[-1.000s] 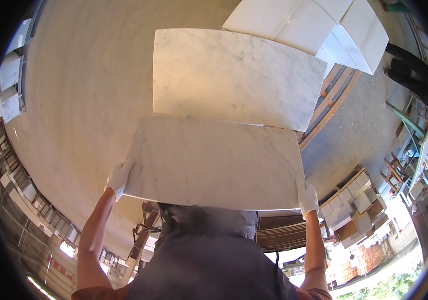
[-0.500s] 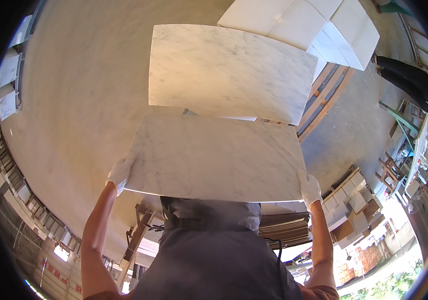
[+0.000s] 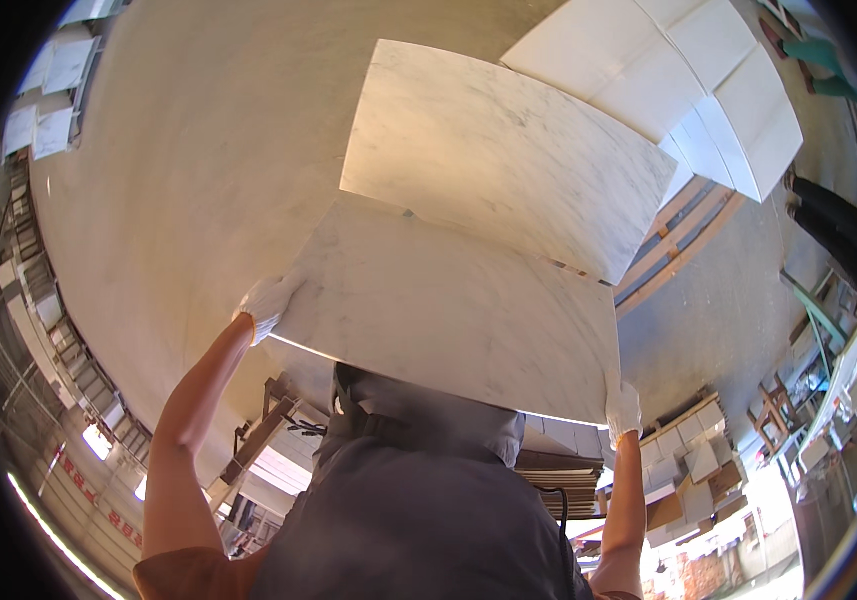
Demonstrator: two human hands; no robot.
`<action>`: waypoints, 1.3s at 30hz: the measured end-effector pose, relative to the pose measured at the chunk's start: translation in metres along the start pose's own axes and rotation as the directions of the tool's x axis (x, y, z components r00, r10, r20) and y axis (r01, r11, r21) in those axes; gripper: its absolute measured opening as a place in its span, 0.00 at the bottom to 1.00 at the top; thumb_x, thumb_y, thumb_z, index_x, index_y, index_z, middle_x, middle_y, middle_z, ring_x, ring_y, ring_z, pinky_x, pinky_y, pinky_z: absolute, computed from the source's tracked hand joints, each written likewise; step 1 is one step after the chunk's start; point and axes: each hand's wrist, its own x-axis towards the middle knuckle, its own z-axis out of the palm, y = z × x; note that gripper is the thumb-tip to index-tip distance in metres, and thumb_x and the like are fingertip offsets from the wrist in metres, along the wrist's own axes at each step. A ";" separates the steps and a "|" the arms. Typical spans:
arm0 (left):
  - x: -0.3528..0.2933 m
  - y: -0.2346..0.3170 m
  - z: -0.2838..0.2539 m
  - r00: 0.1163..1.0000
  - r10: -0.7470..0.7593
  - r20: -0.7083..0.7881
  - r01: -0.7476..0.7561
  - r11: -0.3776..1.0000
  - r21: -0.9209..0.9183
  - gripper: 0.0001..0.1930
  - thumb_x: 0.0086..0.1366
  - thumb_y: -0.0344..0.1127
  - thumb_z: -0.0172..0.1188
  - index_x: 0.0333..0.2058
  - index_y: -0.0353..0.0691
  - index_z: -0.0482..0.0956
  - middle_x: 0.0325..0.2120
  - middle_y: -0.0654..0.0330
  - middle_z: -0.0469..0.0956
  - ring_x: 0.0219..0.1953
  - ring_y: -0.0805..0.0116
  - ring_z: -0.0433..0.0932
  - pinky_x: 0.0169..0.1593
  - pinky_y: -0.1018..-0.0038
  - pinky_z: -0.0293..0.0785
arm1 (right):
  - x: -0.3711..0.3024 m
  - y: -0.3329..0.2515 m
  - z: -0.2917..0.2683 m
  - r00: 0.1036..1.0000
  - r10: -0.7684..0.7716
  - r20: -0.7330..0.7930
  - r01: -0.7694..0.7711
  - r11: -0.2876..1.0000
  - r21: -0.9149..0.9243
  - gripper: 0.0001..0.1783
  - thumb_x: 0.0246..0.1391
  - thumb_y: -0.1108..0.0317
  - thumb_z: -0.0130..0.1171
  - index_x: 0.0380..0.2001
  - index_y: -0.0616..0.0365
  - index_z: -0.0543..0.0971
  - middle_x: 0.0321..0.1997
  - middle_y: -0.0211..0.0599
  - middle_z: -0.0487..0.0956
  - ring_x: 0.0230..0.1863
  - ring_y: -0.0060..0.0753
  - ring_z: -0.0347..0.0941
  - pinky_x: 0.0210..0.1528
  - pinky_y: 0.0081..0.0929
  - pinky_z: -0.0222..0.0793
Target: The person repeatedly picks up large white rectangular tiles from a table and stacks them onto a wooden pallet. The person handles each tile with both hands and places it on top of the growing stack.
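Observation:
Between my two gloved hands I hold a large white marble slab [image 3: 448, 305] with faint grey veins. My left hand [image 3: 266, 302], in a white knit glove, grips its left edge near the close corner. My right hand [image 3: 623, 412], gloved alike, is closed on the right edge near the close corner. The fingers beneath the slab are hidden. Just beyond lies a second marble slab [image 3: 508, 150] of like size and veining. My slab's far edge runs along that slab's near edge; I cannot tell whether they touch.
White boxes [image 3: 638, 60] stand at the far right next to a wooden pallet [image 3: 678, 240]. A person in dark trousers [image 3: 838, 235] is at the right, near a cluttered workbench [image 3: 838, 380]. Stacked flat cardboard [image 3: 563, 485] and a wooden frame [image 3: 258, 440] lie close to my body.
The slab in my hands has tilted clockwise, its right side now nearer me, and its far edge has come closer to the second slab. The whole view has turned too.

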 end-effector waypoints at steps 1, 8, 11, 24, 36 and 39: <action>0.001 0.000 0.000 1.000 -0.003 0.004 0.003 1.000 -0.009 0.30 0.71 0.56 0.55 0.50 0.28 0.82 0.40 0.55 0.85 0.38 0.68 0.83 0.44 0.71 0.78 | 0.003 0.002 0.000 1.000 0.012 0.002 -0.012 1.000 -0.009 0.40 0.66 0.34 0.46 0.46 0.66 0.83 0.28 0.41 0.79 0.29 0.29 0.68 0.34 0.36 0.65; 0.002 0.001 -0.005 0.999 -0.021 0.037 0.017 0.996 0.092 0.31 0.71 0.56 0.55 0.53 0.28 0.79 0.43 0.54 0.85 0.39 0.68 0.83 0.45 0.72 0.79 | 0.019 0.024 0.000 0.998 0.046 0.030 -0.045 0.999 -0.009 0.40 0.65 0.33 0.47 0.49 0.64 0.83 0.37 0.44 0.84 0.36 0.37 0.76 0.41 0.38 0.70; -0.001 0.005 -0.008 0.978 -0.054 0.201 0.082 0.988 -0.134 0.31 0.71 0.55 0.58 0.55 0.28 0.78 0.46 0.53 0.84 0.43 0.66 0.84 0.48 0.70 0.81 | 0.024 0.033 0.000 0.998 0.058 0.029 -0.058 0.998 0.004 0.40 0.65 0.33 0.47 0.51 0.64 0.82 0.40 0.46 0.84 0.39 0.40 0.77 0.44 0.39 0.71; 0.015 -0.009 -0.013 0.919 0.048 0.392 0.131 0.900 -0.417 0.30 0.70 0.52 0.60 0.61 0.35 0.74 0.54 0.53 0.81 0.49 0.63 0.84 0.52 0.67 0.83 | 0.006 0.004 -0.004 0.998 0.056 0.004 -0.055 0.996 -0.067 0.45 0.66 0.30 0.41 0.51 0.66 0.82 0.39 0.49 0.83 0.39 0.44 0.77 0.45 0.43 0.70; 0.001 0.008 -0.014 0.897 0.139 0.419 0.082 0.880 -0.468 0.28 0.74 0.47 0.57 0.63 0.31 0.70 0.54 0.50 0.80 0.48 0.60 0.84 0.51 0.65 0.84 | 0.031 0.012 -0.034 0.970 0.189 0.156 -0.178 0.981 -0.076 0.56 0.64 0.23 0.33 0.67 0.70 0.67 0.66 0.49 0.75 0.64 0.49 0.73 0.65 0.37 0.67; 0.001 0.012 -0.014 0.902 0.139 0.410 0.068 0.890 -0.450 0.28 0.74 0.47 0.57 0.63 0.31 0.71 0.54 0.50 0.80 0.49 0.59 0.84 0.52 0.65 0.83 | 0.069 0.020 -0.035 0.917 0.150 0.370 -0.257 0.932 0.257 0.51 0.66 0.28 0.39 0.65 0.71 0.69 0.65 0.48 0.76 0.61 0.47 0.75 0.59 0.40 0.71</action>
